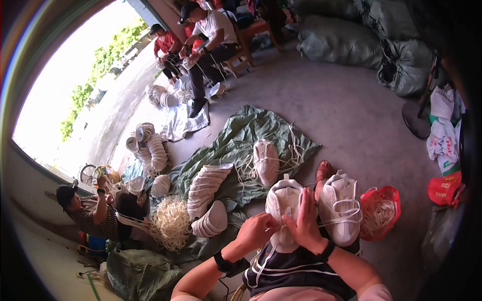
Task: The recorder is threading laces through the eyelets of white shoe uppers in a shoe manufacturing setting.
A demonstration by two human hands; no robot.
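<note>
A white sneaker (284, 203) sits on my lap, its toe toward me. My left hand (258, 230) is at its left side, thumb and forefinger pinched on a white shoelace (260, 268) that hangs down over the dark cloth. Along the shoe's right side lies my right hand (304, 226), fingers straight and together, thumb across the front, holding the shoe. Another white sneaker (340, 210), with loose laces looped over it, is on my right leg, close beside my right hand. Both wrists carry dark bands.
Ahead, a third sneaker (266, 161) and stacked white shoe uppers (207, 188) lie on a green tarp (246, 125). A heap of laces (170, 223) is left; a red bag (395, 193) of laces is right. Several people (213, 35) work nearby. Grey sacks (341, 42) stand behind.
</note>
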